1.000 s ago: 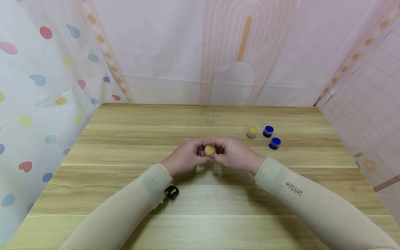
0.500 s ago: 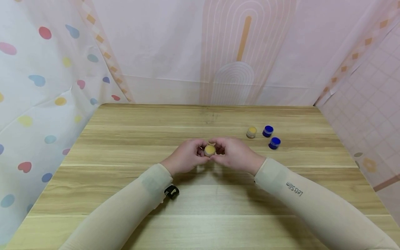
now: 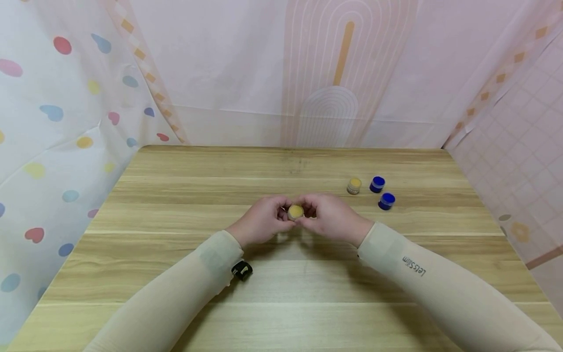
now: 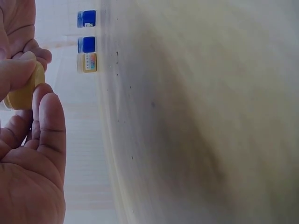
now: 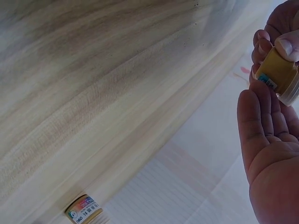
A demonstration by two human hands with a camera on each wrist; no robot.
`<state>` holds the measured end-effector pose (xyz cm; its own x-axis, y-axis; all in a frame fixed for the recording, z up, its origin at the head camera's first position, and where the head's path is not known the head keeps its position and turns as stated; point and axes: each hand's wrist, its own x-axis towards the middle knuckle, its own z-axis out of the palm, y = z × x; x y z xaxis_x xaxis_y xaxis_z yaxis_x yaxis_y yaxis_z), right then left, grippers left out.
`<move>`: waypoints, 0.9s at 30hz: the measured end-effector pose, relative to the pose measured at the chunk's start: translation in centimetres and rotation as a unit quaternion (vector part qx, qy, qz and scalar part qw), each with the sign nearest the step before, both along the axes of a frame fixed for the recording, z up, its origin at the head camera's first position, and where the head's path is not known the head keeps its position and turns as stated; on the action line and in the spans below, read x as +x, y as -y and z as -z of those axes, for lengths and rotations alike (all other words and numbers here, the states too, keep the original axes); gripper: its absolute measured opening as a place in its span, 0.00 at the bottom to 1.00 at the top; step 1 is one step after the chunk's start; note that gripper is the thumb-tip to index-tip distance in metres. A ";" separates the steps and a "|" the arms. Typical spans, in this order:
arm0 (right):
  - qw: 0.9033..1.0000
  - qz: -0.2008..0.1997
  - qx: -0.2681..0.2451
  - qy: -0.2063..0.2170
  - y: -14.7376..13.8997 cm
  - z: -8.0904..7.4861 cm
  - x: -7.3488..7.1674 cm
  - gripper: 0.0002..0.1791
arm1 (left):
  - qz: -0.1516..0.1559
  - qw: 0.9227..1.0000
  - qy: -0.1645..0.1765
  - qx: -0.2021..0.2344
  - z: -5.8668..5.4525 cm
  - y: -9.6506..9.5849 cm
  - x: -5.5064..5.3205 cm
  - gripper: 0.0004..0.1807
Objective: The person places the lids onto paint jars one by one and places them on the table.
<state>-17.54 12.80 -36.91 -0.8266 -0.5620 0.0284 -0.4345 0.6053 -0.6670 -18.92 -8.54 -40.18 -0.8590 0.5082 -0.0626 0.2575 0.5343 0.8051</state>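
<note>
Both hands meet at a small jar of yellow paint (image 3: 296,211) above the middle of the table. My left hand (image 3: 261,220) grips it from the left, thumb on the near side and fingers on the far side. From the right, my right hand (image 3: 333,218) holds the jar's other side between thumb and fingers. In the left wrist view, the yellow jar (image 4: 22,97) is partly covered by a thumb. The right wrist view shows the held jar (image 5: 276,70) with a small label and a clear rim.
Back right on the wooden table (image 3: 184,195) stand another yellow paint jar (image 3: 354,186) and two blue paint jars, one (image 3: 377,185) behind the other (image 3: 386,201). Patterned cloth (image 3: 228,73) hangs behind the table and along both sides. A black strap piece (image 3: 242,270) hangs at the left wrist.
The hands and the yellow paint jar stay almost in place, with the jar shifting very slightly. The other jars have not moved.
</note>
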 end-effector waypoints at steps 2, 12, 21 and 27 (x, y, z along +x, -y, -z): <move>1.000 0.005 0.003 0.002 0.0 0.0 0.0 0.16 | 0.002 1.000 0.000 0.000 0.0 0.0 0.0 0.14; 1.000 -0.005 0.001 -0.005 -0.1 -0.1 0.1 0.23 | 0.001 1.000 0.000 -0.010 -0.3 0.0 0.1 0.14; 1.000 -0.018 -0.006 -0.021 -0.3 0.1 0.1 0.24 | 0.000 1.000 0.005 -0.011 -0.2 0.0 0.0 0.18; 1.000 -0.007 -0.001 -0.011 -0.1 0.1 0.1 0.20 | -0.001 1.000 0.007 -0.010 0.0 0.0 -0.1 0.17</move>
